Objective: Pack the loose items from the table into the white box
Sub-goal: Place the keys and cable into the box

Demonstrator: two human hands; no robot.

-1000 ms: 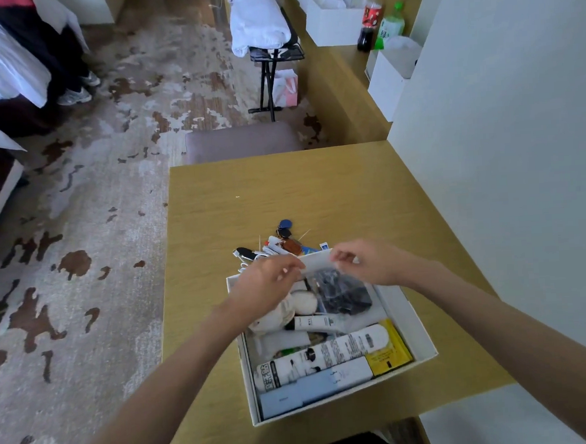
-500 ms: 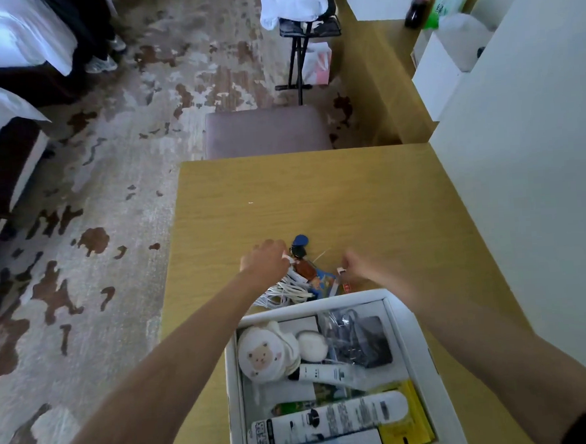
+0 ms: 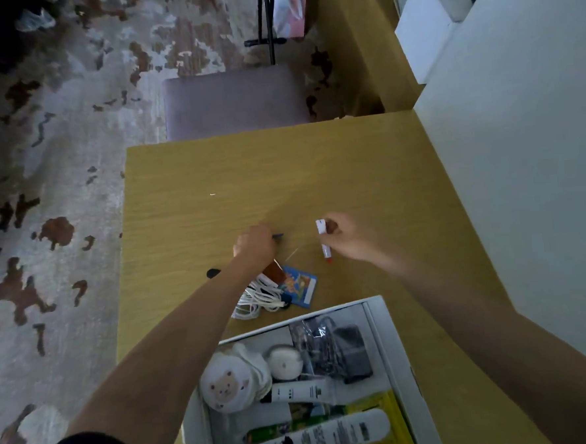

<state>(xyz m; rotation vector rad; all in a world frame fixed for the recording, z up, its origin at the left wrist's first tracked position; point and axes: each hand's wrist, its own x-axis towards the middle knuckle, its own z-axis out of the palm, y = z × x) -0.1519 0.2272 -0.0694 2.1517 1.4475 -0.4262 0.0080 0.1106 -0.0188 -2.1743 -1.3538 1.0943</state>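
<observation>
The white cardboard box (image 3: 387,334) sits at the near edge of the yellow wooden table (image 3: 213,178). Just beyond its far wall lie a coiled white cable (image 3: 255,298) and, right of it, a small colourful printed card (image 3: 300,283). A grey padded stool (image 3: 236,101) stands behind the table's far edge.

Mauve stool (image 3: 236,101) on patterned carpet (image 3: 74,149); pink bag (image 3: 289,16) beyond it.

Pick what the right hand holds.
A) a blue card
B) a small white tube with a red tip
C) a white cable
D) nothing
B: the right hand pinches the tube near its top, with the red tip pointing down.
</observation>
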